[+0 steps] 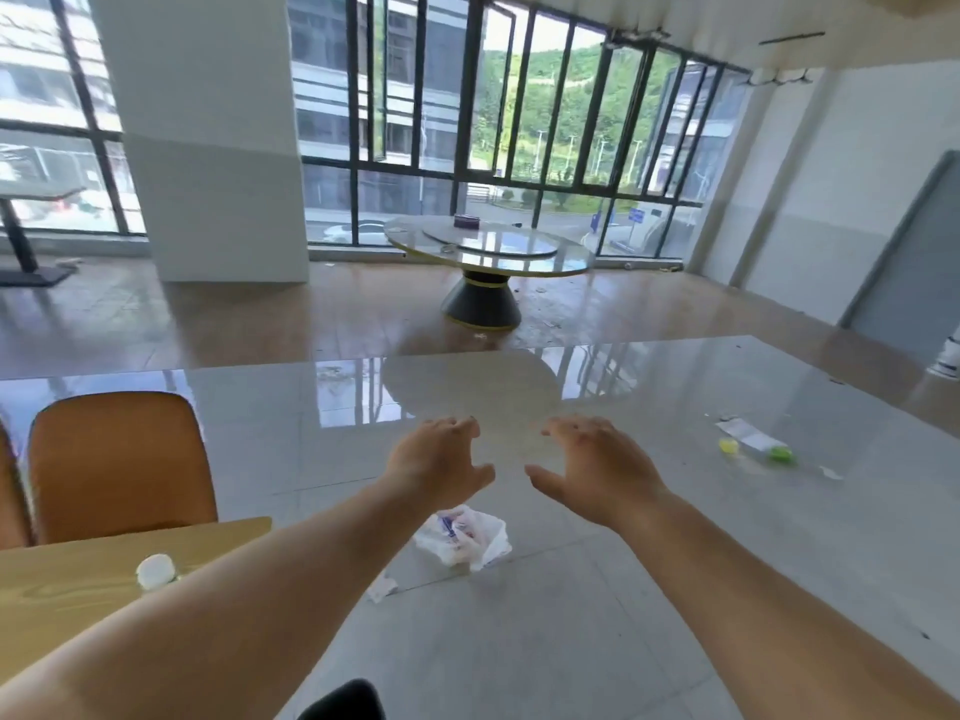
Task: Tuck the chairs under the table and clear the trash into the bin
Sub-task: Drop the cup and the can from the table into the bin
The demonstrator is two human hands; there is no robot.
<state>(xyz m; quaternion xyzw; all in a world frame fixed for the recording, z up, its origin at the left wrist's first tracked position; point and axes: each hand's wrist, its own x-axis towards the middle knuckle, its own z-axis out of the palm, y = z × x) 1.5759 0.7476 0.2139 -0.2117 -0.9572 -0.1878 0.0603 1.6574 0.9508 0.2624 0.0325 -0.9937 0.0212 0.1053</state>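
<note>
Both arms reach forward over the grey tiled floor. My left hand (439,459) and my right hand (597,462) are empty, palms down, fingers spread. Just below them a crumpled white plastic bag (462,535) lies on the floor, with a small paper scrap (382,588) beside it. At the lower left is the corner of a wooden table (62,589) bearing a white crumpled wad (155,570). An orange chair (119,465) stands behind the table, its backrest upright. More litter (756,444), paper with yellow and green bits, lies on the floor to the right.
A round glass-topped table (488,252) on a dark cone base stands further back by the windows. A white pillar (208,148) rises at the left. A grey door (909,262) is on the right wall. A dark object (348,701) shows at the bottom edge.
</note>
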